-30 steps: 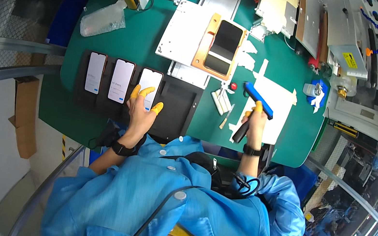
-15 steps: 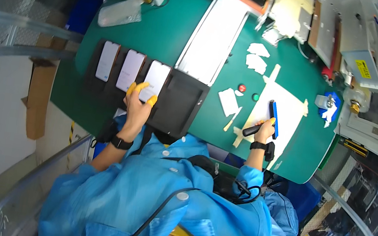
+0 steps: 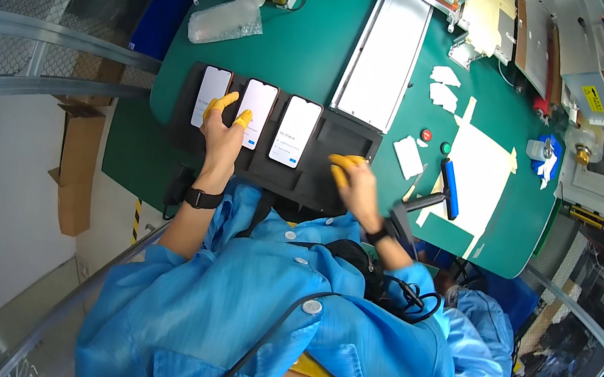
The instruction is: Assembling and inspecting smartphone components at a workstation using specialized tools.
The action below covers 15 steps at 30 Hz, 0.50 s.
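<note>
An electronics workshop: a green surface (image 3: 316, 42) carries a black tray (image 3: 345, 142) with three lit phones (image 3: 295, 129), a long pale machine plate (image 3: 385, 53), a red button (image 3: 425, 135) and a green button (image 3: 445, 147); a blue work coat (image 3: 250, 329) and yellow finger covers (image 3: 218, 104) are worn here.

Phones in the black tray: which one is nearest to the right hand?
The rightmost phone. The right hand is to its right; the middle phone and leftmost phone lie farther left, by the left hand.

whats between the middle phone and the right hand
In the head view, the rightmost phone lies between the middle phone and the right hand, then a stretch of black tray.
</note>
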### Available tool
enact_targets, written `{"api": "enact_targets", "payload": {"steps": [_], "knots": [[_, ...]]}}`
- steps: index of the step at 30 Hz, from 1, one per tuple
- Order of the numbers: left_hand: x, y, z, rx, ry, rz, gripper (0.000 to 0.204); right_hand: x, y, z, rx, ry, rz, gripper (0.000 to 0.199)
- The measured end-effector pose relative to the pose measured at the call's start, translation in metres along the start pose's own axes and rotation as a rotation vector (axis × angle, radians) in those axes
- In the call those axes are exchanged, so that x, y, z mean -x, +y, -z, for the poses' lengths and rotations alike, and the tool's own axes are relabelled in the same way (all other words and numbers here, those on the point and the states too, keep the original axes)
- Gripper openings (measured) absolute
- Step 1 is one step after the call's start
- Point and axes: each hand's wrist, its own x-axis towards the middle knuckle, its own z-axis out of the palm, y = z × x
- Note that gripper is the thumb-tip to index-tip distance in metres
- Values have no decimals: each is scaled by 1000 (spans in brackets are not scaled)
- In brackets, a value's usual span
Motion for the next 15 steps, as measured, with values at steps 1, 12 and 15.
{"api": "enact_targets", "payload": {"steps": [1,12,15], "knots": [[-2,3,1,24,-23,9,33,-8,-1,-23,-61,-44,-34,19],[-16,-17,12,157,-134,-20,37,-44,-22,-115,-154,312,-531,17],[-19,-8,6,206,-170,-10,34,-39,-37,-93,-175,293,-385,21]]}}
